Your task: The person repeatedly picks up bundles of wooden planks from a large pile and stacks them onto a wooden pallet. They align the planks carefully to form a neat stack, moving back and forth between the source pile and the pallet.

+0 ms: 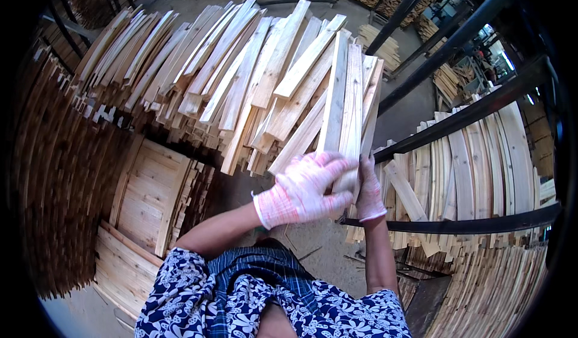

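Observation:
Both of my hands wear white and pink knit gloves and are at the near ends of a few pale wooden boards (351,106). My left hand (308,187) lies over the left side of these ends. Its fingertips are smeared by motion, so its grip is unclear. On the right side, my right hand (369,192) holds the boards upright against one another, with its thumb side toward me and its other fingers mostly hidden. The boards slant away from me over a long heap of loose boards (235,67).
Dark metal bars (445,130) of a rack cross the right side. More boards (475,163) lie in that rack. At left stand a tall dark stack of boards (60,187) and panels of pale wood (150,190). Concrete floor (307,241) shows below my hands.

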`<state>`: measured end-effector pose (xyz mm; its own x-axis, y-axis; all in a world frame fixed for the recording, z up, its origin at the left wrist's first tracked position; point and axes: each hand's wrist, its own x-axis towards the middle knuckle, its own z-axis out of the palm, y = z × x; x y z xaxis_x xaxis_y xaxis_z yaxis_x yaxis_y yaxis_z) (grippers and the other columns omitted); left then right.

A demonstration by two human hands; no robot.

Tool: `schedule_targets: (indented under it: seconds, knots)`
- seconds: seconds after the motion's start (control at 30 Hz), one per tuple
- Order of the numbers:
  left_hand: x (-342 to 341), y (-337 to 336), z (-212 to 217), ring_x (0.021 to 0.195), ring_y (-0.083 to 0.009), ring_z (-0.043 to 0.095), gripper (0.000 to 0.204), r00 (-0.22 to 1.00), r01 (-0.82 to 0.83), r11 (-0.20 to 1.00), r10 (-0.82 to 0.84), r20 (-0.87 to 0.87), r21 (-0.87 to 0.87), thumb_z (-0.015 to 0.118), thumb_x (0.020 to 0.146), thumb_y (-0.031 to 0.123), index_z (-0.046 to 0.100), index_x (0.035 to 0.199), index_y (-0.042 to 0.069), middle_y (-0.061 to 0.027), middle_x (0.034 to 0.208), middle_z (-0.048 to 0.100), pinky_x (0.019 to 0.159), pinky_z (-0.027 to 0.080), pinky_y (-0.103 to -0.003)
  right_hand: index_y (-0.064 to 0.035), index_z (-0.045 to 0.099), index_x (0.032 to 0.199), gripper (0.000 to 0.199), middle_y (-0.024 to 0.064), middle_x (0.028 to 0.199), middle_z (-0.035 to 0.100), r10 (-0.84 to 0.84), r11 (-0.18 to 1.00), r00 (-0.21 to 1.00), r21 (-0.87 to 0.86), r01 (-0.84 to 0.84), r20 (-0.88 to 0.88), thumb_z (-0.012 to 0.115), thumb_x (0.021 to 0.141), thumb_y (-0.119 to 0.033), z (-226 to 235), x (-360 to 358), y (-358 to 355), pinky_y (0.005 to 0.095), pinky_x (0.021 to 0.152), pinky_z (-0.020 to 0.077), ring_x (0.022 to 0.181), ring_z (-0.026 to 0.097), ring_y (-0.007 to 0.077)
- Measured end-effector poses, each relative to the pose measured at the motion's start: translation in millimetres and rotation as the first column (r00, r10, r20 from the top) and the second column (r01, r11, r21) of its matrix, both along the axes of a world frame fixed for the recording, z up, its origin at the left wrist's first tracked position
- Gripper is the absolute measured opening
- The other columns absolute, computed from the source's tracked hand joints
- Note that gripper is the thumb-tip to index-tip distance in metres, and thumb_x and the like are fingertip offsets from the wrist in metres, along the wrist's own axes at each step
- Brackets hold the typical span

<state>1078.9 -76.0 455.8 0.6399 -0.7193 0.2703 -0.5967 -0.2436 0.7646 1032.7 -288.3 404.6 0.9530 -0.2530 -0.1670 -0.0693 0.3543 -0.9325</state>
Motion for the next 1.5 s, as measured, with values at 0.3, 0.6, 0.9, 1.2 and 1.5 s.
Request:
schedule_targets:
  seconds: [0.3,0.6,0.9,1.2,1.5]
  knots:
    - [47,-13,-35,0.135,-0.044,0.049,0.083,0.761,-0.623,0.774,0.567,0.316,0.112,0.072,0.093,0.036,0.032,0.158,0.004,-0.0306,0.15,0.045,0.115,0.039,-0.05,-0.0083,0.037,0.158,0.086,0.0137,0.154,0.05,0.042,0.944,0.999,0.327,-0.039,-0.004,0.05,0.098,-0.069,-41,45,-38,0.0427,0.117,0.0434,0.136,0.054,0.03]
    - [17,-23,5,0.14,-0.0509,0.04,0.09,0.903,-0.365,0.887,0.412,-0.126,0.284,0.06,0.089,0.067,0.042,0.155,0.007,-0.0374,0.153,0.033,0.116,0.034,-0.054,-0.0095,0.04,0.157,0.098,0.0144,0.15,0.052,0.0,0.979,1.0,0.202,-0.002,0.01,0.045,0.092,-0.083,-18,30,-4,0.0413,0.115,0.0443,0.134,0.055,0.0302]
    - [-73,69,-74,0.143,-0.0452,0.036,0.119,0.843,-0.343,0.932,0.252,-0.475,-0.114,0.073,0.085,0.06,0.006,0.164,0.002,-0.0307,0.155,0.027,0.121,0.029,-0.05,-0.0091,0.039,0.155,0.074,0.0104,0.148,0.052,-0.056,0.99,0.998,0.133,0.054,0.013,0.034,0.106,-0.064,-25,-71,61,0.0376,0.114,0.0449,0.133,0.054,0.022]
    - [2,28,-74,0.151,-0.0332,0.032,0.118,0.694,-0.173,0.982,0.071,-0.716,-0.07,0.073,0.089,0.051,-0.002,0.163,-0.002,-0.0266,0.161,0.031,0.124,0.024,-0.038,-0.0091,0.038,0.158,0.09,0.0131,0.149,0.053,-0.086,0.972,0.996,0.219,0.089,-0.023,0.045,0.097,-0.075,-55,-22,31,0.0406,0.11,0.0496,0.132,0.056,0.0282]
    - [-57,49,-119,0.147,-0.0311,0.035,0.126,0.732,-0.108,0.917,-0.189,-0.655,-0.384,0.084,0.083,0.032,-0.01,0.163,0.002,-0.0246,0.161,0.031,0.123,0.028,-0.04,-0.0086,0.04,0.156,0.085,0.0128,0.147,0.055,-0.146,0.985,0.989,0.092,0.143,0.03,0.047,0.099,-0.071,-43,-67,55,0.0397,0.108,0.0514,0.13,0.058,0.0274]
